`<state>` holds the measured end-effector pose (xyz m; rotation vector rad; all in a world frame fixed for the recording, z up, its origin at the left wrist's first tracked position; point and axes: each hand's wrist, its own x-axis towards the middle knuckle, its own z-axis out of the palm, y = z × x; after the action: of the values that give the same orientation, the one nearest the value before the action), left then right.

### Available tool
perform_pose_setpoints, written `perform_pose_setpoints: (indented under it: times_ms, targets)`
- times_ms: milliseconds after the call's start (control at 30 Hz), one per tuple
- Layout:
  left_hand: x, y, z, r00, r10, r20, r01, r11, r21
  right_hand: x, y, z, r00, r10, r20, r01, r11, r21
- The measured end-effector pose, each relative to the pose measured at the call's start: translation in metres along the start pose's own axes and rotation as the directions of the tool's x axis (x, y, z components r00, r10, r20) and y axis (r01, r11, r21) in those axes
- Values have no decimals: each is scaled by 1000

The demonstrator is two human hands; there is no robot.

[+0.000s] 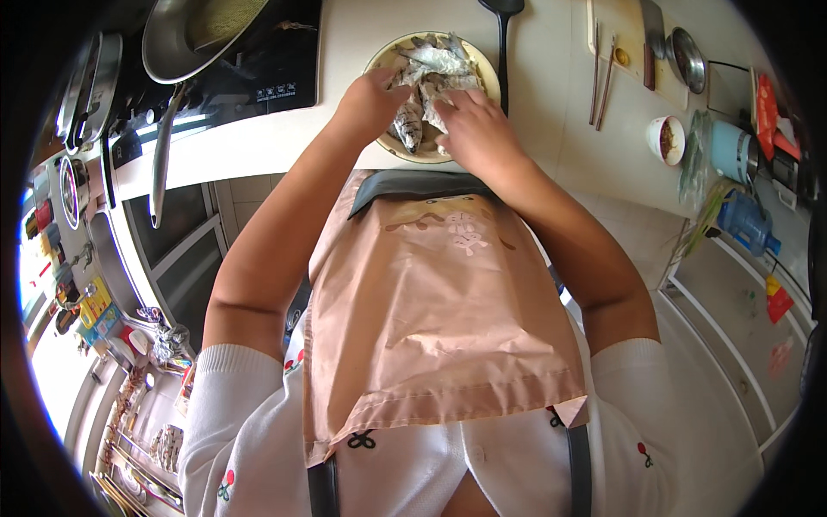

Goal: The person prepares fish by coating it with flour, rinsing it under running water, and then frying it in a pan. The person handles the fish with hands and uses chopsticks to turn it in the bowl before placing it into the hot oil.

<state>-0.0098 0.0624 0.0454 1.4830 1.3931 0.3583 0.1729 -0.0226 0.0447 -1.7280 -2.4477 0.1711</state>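
Note:
A round cream plate (395,149) with a darker rim stands on the counter in front of me. Several whole fish coated in pale flour (408,123) lie on it, some overlapping. My left hand (378,97) is at the plate's left side, its fingers reaching in at the fish; its grip is not clear. My right hand (475,126) lies over the fish on the right, fingers spread and touching them. Whether it grips one is hidden. A black spatula (504,58) lies on the counter just right of the plate.
At left, a frying pan (155,45) with oil sits on a black induction hob (284,77), its handle overhanging the front edge. At right are chopsticks (605,84), a cleaver (649,64) on a cutting board (675,94), a metal bowl (686,59) and a small white bowl (665,140).

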Motion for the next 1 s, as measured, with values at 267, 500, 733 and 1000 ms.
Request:
perform_pose_setpoints:
  times_ms: [267,500,733,1000]
  targets:
    - [-53,17,5,893,-403,199,421,593,-687,30,-16,16,980,-33,198,1,987,162]
    - [-15,-9,39,882,-403,244,458,611,-646,16,29,13,974,223,29,-223,947,231]
    - [16,-12,54,897,-411,160,440,859,-261,19,25,37,848,470,244,-528,784,327]
    - [41,-13,47,871,-412,267,490,751,-441,37,39,56,720,420,552,-565,-106,818]
